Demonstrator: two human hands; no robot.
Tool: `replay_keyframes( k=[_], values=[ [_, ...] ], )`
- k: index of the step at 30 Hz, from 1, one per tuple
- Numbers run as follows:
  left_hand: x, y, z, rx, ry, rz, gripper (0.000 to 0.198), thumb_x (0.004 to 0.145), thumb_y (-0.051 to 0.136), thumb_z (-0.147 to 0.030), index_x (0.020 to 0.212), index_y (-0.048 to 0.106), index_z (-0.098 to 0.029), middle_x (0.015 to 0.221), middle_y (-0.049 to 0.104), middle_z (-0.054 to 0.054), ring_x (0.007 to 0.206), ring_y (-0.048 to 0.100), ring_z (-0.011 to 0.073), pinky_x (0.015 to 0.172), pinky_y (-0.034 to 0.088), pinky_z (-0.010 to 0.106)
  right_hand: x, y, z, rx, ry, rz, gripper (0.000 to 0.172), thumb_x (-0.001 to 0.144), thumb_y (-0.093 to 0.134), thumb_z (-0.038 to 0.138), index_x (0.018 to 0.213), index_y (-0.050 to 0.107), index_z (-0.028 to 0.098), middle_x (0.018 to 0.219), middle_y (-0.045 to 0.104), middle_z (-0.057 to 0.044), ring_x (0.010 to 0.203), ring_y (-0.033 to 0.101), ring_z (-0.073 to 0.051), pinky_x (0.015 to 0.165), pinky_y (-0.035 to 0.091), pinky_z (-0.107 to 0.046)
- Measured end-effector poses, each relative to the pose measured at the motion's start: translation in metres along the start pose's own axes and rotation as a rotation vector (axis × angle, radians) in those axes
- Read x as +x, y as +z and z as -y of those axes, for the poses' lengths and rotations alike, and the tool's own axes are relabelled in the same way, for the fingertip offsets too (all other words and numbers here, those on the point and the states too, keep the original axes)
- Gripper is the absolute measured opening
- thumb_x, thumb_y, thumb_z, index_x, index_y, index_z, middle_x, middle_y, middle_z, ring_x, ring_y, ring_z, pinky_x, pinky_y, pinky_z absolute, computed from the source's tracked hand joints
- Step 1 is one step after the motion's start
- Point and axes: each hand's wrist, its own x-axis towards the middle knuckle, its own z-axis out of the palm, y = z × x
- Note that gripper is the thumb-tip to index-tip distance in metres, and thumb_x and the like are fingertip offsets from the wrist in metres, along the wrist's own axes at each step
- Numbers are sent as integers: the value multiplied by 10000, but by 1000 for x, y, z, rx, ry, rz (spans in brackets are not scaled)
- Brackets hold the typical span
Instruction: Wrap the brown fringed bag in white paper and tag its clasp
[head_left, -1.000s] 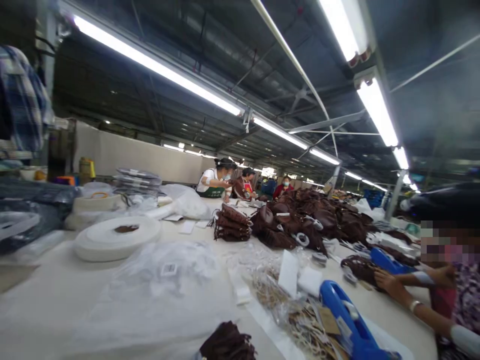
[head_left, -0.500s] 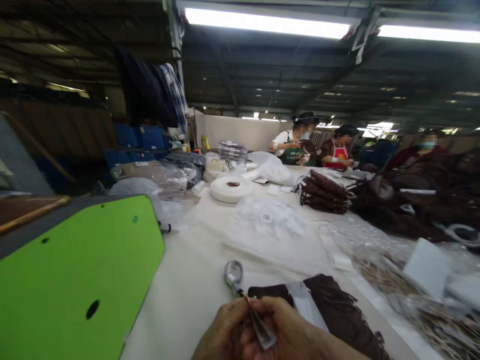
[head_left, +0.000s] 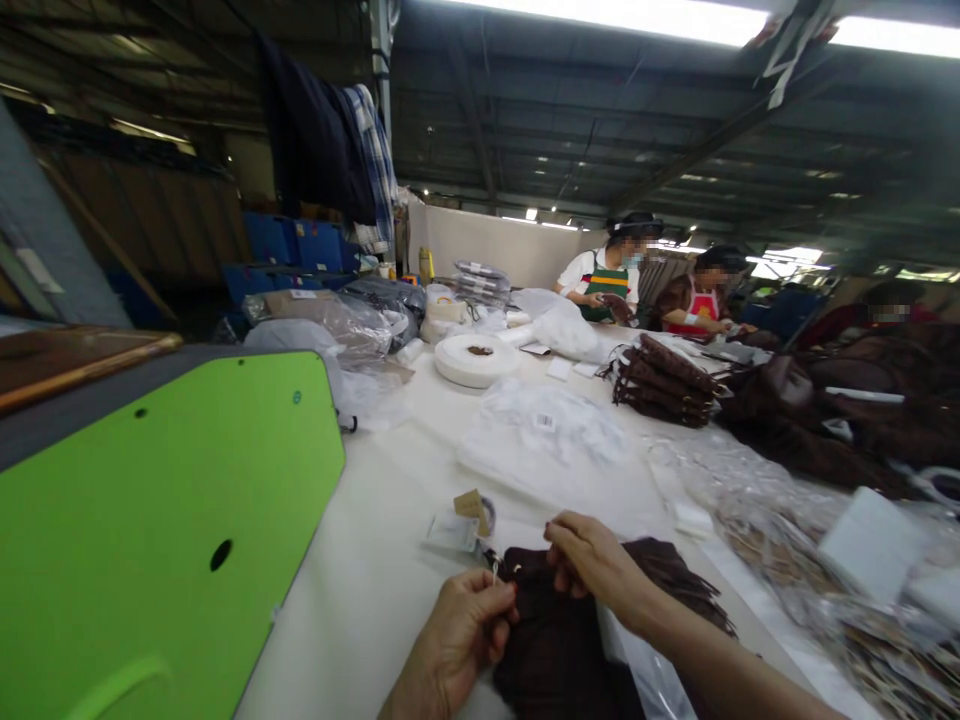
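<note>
A dark brown fringed item [head_left: 551,640] lies on the white table at the bottom centre, partly over clear plastic. At its left edge my left hand [head_left: 469,625] pinches a thin pale string. Just beyond that hand are a brown tag [head_left: 471,508], a clear packet [head_left: 451,532] and part of a roll of clear tape [head_left: 489,515]. My right hand [head_left: 589,555] hovers over the top of the brown item, its fingers curled together; whatever they hold, if anything, is too small to make out.
A green board [head_left: 172,520] stands at the left. White plastic bags [head_left: 547,440] and a white roll [head_left: 476,360] lie ahead. Stacked brown items [head_left: 664,385] and a plastic-covered heap of strips [head_left: 795,560] are at the right. Several people work at the back.
My hands have moved apart, the right one going up and right. The small clear piece between them is no longer there. A brown tag and clear packet now show beside the tape.
</note>
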Motion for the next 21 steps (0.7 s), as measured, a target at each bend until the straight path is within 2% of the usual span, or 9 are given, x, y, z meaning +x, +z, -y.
replay_keyframes(
  k=[3,6,8,10,12,15,18,21],
  values=[
    [2,1,4,53,22,2,358,444,751,-390,549,505,-151,465,556,-4,298,378,47,320,190,189,11,-2,12,-169,-140,-97,241,859,363,310,795,539,158,747,605,-53,644,583,-147,581,414,-254],
    [4,1,8,88,53,-2,343,475,735,-395,537,504,-149,451,543,-4,287,376,46,308,190,192,20,11,31,-352,-275,-123,175,834,457,290,865,578,168,855,609,-61,799,565,-176,726,388,-283],
    [6,1,10,103,68,-6,352,481,735,-406,529,504,-145,438,531,-5,279,372,46,301,184,194,26,26,42,-464,-318,-98,216,774,560,319,925,578,165,939,599,-79,854,555,-206,754,379,-308],
    [8,1,12,111,86,-7,361,478,738,-416,541,517,-138,429,523,-9,267,365,47,296,187,197,33,43,49,-563,-339,-51,391,651,694,335,972,569,151,975,588,-103,899,546,-251,761,385,-336],
    [11,2,14,118,109,-4,393,456,750,-436,594,552,-126,417,524,-12,261,368,56,296,205,200,42,57,53,-643,-375,7,501,547,766,279,992,570,159,1008,575,-108,957,529,-279,793,385,-355],
    [15,2,16,142,132,6,479,403,765,-485,655,580,-123,371,507,-14,260,389,87,298,230,209,51,69,58,-733,-422,70,544,522,753,181,1032,566,175,1071,548,-116,1017,506,-293,831,386,-381],
    [17,-2,20,208,147,41,445,454,742,-529,552,547,-141,371,509,-5,249,359,73,301,206,212,54,72,65,-807,-415,102,579,525,736,159,1075,555,172,1084,551,-124,1022,515,-294,836,407,-396],
    [22,-8,21,355,192,43,383,507,779,-440,494,533,-148,424,533,-10,363,432,67,374,280,196,58,77,72,-878,-362,131,576,514,754,199,1063,583,173,1048,583,-113,961,562,-270,802,448,-374]
  ],
)
